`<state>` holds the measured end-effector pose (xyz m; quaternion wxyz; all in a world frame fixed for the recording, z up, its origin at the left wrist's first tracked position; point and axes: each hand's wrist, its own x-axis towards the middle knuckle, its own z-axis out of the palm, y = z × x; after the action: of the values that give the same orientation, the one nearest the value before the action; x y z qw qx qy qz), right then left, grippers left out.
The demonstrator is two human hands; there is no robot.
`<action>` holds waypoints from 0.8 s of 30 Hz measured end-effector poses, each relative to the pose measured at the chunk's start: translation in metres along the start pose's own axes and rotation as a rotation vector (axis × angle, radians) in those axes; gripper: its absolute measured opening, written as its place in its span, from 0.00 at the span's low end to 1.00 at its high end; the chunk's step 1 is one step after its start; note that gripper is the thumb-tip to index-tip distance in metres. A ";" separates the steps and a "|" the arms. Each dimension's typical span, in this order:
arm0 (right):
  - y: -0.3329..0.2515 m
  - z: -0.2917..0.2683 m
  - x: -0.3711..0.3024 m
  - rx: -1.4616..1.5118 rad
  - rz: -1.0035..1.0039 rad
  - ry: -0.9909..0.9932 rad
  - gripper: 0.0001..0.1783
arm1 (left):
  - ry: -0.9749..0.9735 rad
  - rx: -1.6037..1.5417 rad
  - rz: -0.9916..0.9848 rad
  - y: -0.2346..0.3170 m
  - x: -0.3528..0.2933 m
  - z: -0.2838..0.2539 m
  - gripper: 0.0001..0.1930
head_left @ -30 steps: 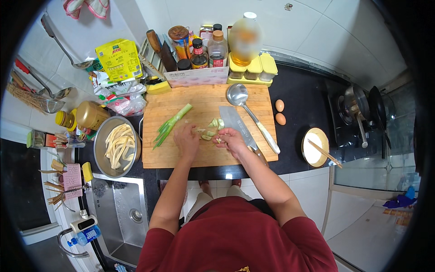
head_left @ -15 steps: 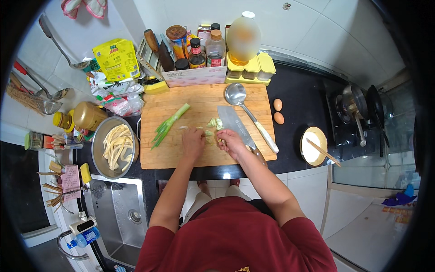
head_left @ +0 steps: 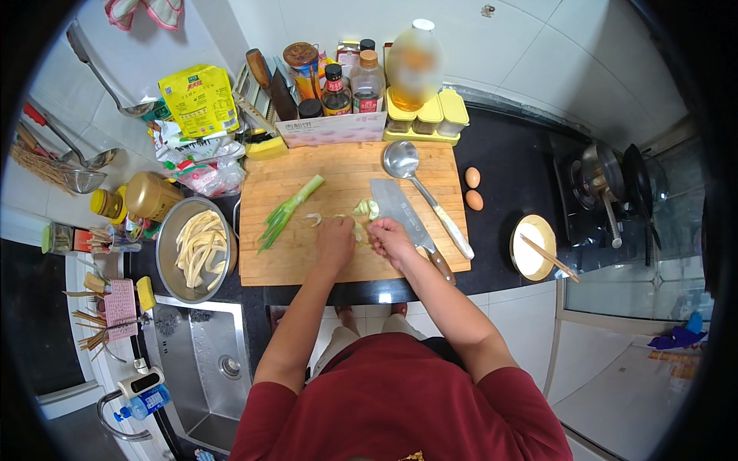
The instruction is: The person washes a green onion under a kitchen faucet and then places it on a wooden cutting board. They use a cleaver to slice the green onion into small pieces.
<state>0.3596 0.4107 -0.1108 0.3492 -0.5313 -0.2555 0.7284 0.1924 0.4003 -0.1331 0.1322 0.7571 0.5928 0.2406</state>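
Note:
Both my hands work low over the wooden cutting board [head_left: 300, 261], fingers bent and close together. My left hand [head_left: 335, 240] is curled with its fingertips down by pale bits; what it holds is hidden. In the pinched fingers of my right hand [head_left: 390, 240] is a small pale piece, apparently a garlic clove. Just beyond them lie several pale garlic cloves [head_left: 367, 207], and a curl of skin [head_left: 314, 219] is left of my left hand. A cleaver [head_left: 400, 215] lies to the right, its wooden handle toward me. A green scallion [head_left: 290, 211] rests on the board's left.
A ladle [head_left: 427, 194] lies beyond the cleaver. Right of the board are two eggs [head_left: 473, 188] and a bowl [head_left: 530, 265] with chopsticks across it. Left stands a steel basin [head_left: 167, 265] of pale strips, with the sink [head_left: 204, 399] nearer me. Bottles [head_left: 335, 92] line the back.
My left hand has shifted slightly right, closer to my right hand, uncovering the curl of skin. The right hand stays nearly in place, still pinched.

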 end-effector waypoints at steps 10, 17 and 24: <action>0.002 -0.002 0.001 -0.035 0.026 -0.011 0.04 | -0.041 0.046 -0.008 0.013 -0.005 -0.005 0.15; 0.005 -0.003 -0.002 0.005 0.041 0.007 0.05 | 0.003 -0.086 -0.035 0.006 -0.004 0.003 0.12; 0.014 0.000 -0.002 -0.080 0.004 -0.016 0.05 | 0.044 -0.425 -0.260 0.011 -0.006 -0.007 0.09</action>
<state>0.3570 0.4001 -0.1205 0.3240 -0.5395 -0.2862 0.7225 0.1973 0.3908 -0.1231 0.3053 0.6244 0.6241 0.3570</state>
